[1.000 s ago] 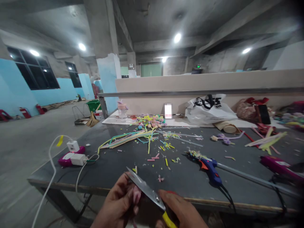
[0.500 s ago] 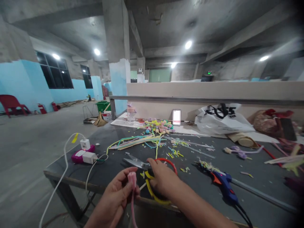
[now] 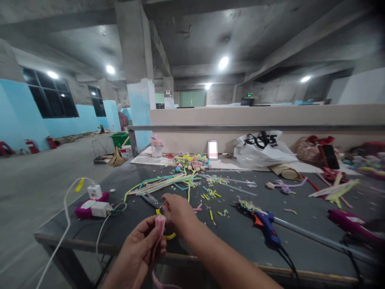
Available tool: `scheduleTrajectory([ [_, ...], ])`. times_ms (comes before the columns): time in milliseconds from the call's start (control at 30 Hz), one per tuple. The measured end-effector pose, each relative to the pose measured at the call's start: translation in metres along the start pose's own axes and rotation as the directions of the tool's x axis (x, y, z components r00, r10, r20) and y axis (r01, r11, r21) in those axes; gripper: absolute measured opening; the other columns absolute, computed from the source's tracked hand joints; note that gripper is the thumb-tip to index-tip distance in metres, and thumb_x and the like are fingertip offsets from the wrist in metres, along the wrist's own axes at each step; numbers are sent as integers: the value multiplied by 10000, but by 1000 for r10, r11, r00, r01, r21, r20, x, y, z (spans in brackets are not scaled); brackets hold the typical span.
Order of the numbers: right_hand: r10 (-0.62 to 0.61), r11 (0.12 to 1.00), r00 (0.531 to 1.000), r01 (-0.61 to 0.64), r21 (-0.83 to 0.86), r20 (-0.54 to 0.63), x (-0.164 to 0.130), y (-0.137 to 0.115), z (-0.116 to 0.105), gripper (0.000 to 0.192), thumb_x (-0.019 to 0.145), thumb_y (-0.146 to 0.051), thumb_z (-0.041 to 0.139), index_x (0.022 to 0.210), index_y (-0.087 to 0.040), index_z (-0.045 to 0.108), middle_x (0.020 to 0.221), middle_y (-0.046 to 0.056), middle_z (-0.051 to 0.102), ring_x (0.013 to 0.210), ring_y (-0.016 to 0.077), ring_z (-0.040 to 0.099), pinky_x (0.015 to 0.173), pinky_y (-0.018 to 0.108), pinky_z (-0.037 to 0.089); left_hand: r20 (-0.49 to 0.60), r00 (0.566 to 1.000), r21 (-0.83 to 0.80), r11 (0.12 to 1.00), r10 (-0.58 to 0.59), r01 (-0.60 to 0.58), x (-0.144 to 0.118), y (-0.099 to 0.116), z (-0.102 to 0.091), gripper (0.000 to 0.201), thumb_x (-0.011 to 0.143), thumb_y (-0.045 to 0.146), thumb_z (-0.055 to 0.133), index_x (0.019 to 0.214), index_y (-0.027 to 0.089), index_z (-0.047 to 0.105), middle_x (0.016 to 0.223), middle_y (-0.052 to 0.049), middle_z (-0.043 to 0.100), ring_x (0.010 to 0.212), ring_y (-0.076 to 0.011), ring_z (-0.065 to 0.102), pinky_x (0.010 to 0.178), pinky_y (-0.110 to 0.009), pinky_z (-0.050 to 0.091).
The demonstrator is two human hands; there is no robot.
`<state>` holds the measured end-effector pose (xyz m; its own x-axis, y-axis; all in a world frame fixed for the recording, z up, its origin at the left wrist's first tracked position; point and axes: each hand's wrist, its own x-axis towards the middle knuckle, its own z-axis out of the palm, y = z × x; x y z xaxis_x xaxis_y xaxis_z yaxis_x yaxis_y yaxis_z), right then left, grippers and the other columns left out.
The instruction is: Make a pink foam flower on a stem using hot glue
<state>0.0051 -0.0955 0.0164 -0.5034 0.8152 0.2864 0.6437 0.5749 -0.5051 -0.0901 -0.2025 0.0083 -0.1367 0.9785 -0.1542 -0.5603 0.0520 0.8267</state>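
Note:
My left hand (image 3: 138, 245) is closed, pinching a pink fuzzy pipe cleaner bundle (image 3: 160, 225) near the table's front edge. The bundle's top end stands upright above my fingers, and a pink strand hangs below. Just beyond it, my right hand (image 3: 180, 214) is closed round the handles of a pair of scissors (image 3: 150, 200). The blades point away to the left, low over the dark tabletop. Part of a yellow handle shows below my wrist, and a bit of orange shows between my fingers; the rest of the handles is hidden.
Pipe cleaners (image 3: 164, 184) and coloured clippings lie beyond my hands. A blue glue gun (image 3: 267, 228) with a long glue stick lies right. Left is a magenta power strip (image 3: 82, 210) with plugs and cables. A white plastic bag (image 3: 258, 150) and clear bottle (image 3: 156, 149) stand behind.
My view has turned slightly right. My right hand has come closer to the pink bundle and now covers more of the scissors' handles. My left hand keeps its pinch.

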Motion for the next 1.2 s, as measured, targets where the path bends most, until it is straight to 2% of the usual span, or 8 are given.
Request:
scheduleTrajectory([
  [100, -2, 975, 1000, 1, 220, 3, -26, 5, -19, 226, 838, -187, 409, 957, -177, 601, 869, 41, 660, 794, 143, 598, 676, 234, 436, 22, 999, 27, 999, 37, -37, -2, -1, 11, 428, 625, 283, 756, 994, 170, 572, 629, 43, 568, 436, -37, 469, 382, -127, 374],
  [233, 51, 661, 995, -101, 744, 90, -69, 13, -37, 262, 801, -287, 527, 1015, -150, 593, 824, 32, 634, 681, 119, 569, 613, 229, 434, 103, 995, 135, 990, 18, -32, -3, -11, 27, 467, 657, 336, 725, 1049, 170, 532, 561, 54, 547, 365, -24, 410, 318, -108, 277],
  [367, 33, 442, 991, -131, 887, 130, -101, 20, -46, 232, 676, -309, 688, 848, -165, 632, 736, -7, 598, 684, 115, 564, 647, 235, 438, 186, 978, 214, 976, -90, 50, -3, -24, 41, 484, 627, 331, 746, 1022, 164, 522, 535, 45, 566, 339, -50, 449, 307, -128, 320],
  [500, 83, 284, 987, -158, 946, 140, -118, 31, -57, 218, 618, -277, 733, 782, -178, 628, 684, -30, 614, 623, 101, 570, 639, 240, 441, 182, 975, 180, 979, -130, 97, -3, -29, 46, 347, 676, 332, 706, 935, 152, 562, 700, -20, 644, 552, -117, 604, 523, -221, 490],
  [600, 132, 290, 986, -132, 948, 97, -126, 42, -63, 213, 614, -244, 732, 796, -182, 640, 713, -27, 643, 659, 99, 581, 671, 231, 430, 160, 981, 251, 965, -112, 70, -4, -28, 47, 271, 701, 350, 681, 854, 137, 611, 741, -31, 653, 625, -112, 609, 598, -213, 476],
  [767, 140, 322, 990, -71, 944, 27, -131, 51, -61, 173, 645, -224, 707, 788, -178, 622, 710, -20, 653, 675, 112, 595, 667, 233, 434, 305, 947, 475, 878, -99, -62, -5, -36, 53, 320, 603, 378, 743, 785, 132, 649, 621, -5, 623, 510, -109, 558, 503, -217, 431],
  [1067, 206, 449, 978, -78, 890, -18, -131, 42, -52, 137, 638, -243, 698, 697, -170, 598, 648, -39, 559, 628, 96, 517, 605, 207, 405, 256, 967, 692, 697, 6, -187, -10, -39, 55, 252, 669, 396, 676, 682, 145, 659, 540, 7, 583, 462, -100, 496, 452, -188, 383],
  [1200, 192, 449, 981, -90, 889, 2, -129, 43, -48, 149, 653, -277, 695, 698, -168, 604, 643, -35, 563, 633, 105, 525, 615, 217, 406, 260, 964, 652, 747, -60, -129, -6, -42, 47, 271, 681, 407, 664, 765, 149, 650, 487, 21, 558, 425, -98, 501, 430, -188, 390],
])
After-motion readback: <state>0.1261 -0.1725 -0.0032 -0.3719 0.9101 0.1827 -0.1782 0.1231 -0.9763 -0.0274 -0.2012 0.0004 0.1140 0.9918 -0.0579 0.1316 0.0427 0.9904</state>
